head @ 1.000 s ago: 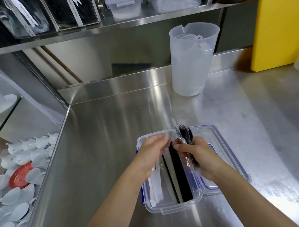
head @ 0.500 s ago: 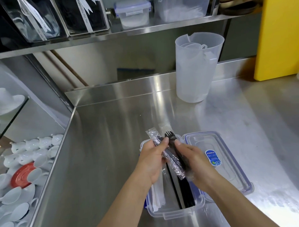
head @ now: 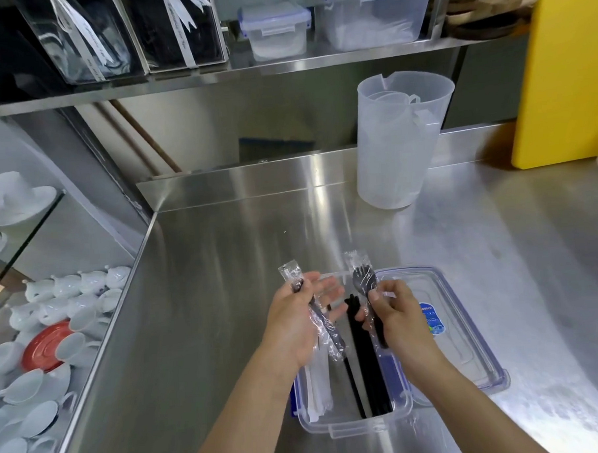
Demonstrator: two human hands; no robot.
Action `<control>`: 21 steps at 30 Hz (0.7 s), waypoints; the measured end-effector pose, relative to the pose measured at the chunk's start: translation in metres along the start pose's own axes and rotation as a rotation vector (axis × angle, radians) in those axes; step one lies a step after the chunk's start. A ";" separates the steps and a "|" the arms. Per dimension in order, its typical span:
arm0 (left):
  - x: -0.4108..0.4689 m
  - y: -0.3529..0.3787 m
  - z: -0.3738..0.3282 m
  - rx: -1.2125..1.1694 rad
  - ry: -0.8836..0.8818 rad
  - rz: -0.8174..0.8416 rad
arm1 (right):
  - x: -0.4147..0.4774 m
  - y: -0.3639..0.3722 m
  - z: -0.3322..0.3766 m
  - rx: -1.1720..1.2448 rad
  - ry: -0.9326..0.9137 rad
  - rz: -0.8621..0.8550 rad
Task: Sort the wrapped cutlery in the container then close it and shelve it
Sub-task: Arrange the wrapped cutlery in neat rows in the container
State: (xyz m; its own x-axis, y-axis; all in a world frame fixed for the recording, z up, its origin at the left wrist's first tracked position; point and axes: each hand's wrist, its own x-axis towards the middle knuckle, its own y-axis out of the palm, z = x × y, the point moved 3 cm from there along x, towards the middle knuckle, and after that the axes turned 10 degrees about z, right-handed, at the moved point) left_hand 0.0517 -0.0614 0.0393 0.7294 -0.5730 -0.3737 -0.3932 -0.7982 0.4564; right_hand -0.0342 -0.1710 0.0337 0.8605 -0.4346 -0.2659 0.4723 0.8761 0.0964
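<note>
Wrapped cutlery held over the container (head: 354, 426)

A wrapped piece (head: 324, 331) is pinched in the left hand (head: 295, 324), fingers spread; a wrapped fork (head: 365, 285) is gripped in the right hand (head: 399, 319). The lid (head: 467, 339) lies just right.

- Bright, even overhead light; white glare streaks run down the steel counter (head: 225, 298).
- Wide-angle bending curves the shelf (head: 284, 67) edge.
- Fingertips slightly blurred; shadows soft.

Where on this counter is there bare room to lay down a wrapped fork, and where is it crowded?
Free: the steel counter between its left edge and the container, and the stretch between jug and container. Crowded: around the lid, and the shelf above.
</note>
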 end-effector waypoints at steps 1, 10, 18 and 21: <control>0.001 -0.003 0.000 -0.030 0.014 -0.006 | -0.001 -0.001 0.002 0.008 -0.003 0.000; 0.004 -0.002 0.016 -0.168 -0.068 0.109 | -0.006 0.013 0.005 0.061 -0.002 0.050; 0.001 0.009 0.020 -0.180 -0.074 0.302 | -0.005 0.024 0.002 -0.158 -0.064 0.136; 0.000 0.006 0.019 -0.141 -0.046 0.355 | -0.003 0.024 0.003 -0.237 -0.107 0.141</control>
State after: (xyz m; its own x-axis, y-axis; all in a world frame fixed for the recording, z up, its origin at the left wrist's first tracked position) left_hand 0.0384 -0.0695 0.0267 0.5345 -0.8194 -0.2070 -0.5336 -0.5171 0.6692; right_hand -0.0255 -0.1494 0.0393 0.9358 -0.3133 -0.1616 0.2994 0.9484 -0.1047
